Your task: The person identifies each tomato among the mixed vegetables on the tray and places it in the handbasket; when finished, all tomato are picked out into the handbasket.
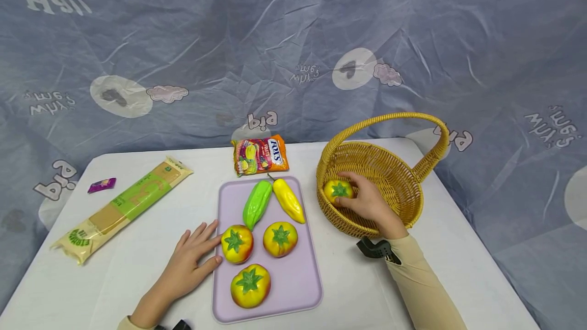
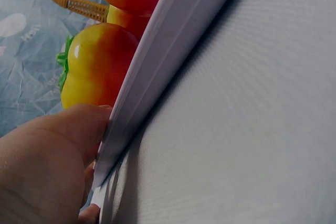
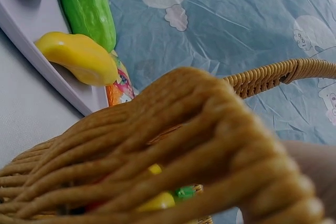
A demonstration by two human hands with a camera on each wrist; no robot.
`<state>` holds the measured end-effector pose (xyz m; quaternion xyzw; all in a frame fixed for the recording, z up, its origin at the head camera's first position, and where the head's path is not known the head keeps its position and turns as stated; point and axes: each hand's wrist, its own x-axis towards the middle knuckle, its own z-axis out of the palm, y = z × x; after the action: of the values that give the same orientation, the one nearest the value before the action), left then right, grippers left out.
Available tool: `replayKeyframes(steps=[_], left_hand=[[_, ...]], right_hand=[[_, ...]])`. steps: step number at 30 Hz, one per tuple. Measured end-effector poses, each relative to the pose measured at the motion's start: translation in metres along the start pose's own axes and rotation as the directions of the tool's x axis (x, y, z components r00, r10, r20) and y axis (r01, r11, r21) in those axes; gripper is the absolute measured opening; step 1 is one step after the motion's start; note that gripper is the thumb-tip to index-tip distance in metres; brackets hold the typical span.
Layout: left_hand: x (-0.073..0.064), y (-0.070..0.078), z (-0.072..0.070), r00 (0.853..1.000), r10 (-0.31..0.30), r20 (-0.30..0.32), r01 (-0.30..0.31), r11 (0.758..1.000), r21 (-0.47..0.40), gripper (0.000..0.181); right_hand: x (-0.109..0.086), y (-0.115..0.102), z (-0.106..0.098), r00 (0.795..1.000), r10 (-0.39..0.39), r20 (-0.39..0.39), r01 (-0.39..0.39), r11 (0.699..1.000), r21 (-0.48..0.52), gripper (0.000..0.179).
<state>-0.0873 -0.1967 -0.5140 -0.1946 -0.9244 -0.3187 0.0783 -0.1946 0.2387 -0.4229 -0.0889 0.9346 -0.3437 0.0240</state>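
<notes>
Inside the wicker basket (image 1: 403, 208), my right hand (image 1: 368, 201) holds a yellow toy persimmon (image 1: 338, 190) between thumb and fingers, near the left wall. In the right wrist view the basket's rim (image 3: 184, 114) hides most of that hand and fruit. My left hand (image 1: 192, 258) lies with extended fingers at the left edge of the lilac tray (image 1: 293, 289), thumb and fingertips at its rim. On the tray sit three more persimmons: one by my left fingertips (image 1: 237, 244), one to its right (image 1: 280, 239), one nearer me (image 1: 250, 285).
A green pepper-like vegetable (image 1: 257, 203) and a yellow pepper (image 1: 288, 200) lie at the tray's far end. Behind it is a FOX'S candy bag (image 1: 260, 155). A noodle packet (image 1: 124, 208) and small purple wrapper (image 1: 102, 185) lie left. The basket's handle (image 1: 390, 117) arches high.
</notes>
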Motion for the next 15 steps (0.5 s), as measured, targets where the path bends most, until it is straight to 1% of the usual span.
replayKeyframes(steps=[7, 15], left_hand=[[-0.0001, -0.0011, 0.0008, 1.000, 0.001, -0.002, -0.001, 1.000, 0.003, 0.045], [0.0003, 0.0007, -0.0006, 1.000, 0.003, -0.006, -0.003, 1.000, 0.001, 0.045]], right_hand=[[-0.0008, 0.0003, -0.0005, 1.000, -0.014, -0.003, 0.014, 1.000, 0.016, 0.069], [-0.0017, -0.0016, -0.0028, 1.000, -0.012, -0.008, 0.013, 0.996, 0.083, 0.066]])
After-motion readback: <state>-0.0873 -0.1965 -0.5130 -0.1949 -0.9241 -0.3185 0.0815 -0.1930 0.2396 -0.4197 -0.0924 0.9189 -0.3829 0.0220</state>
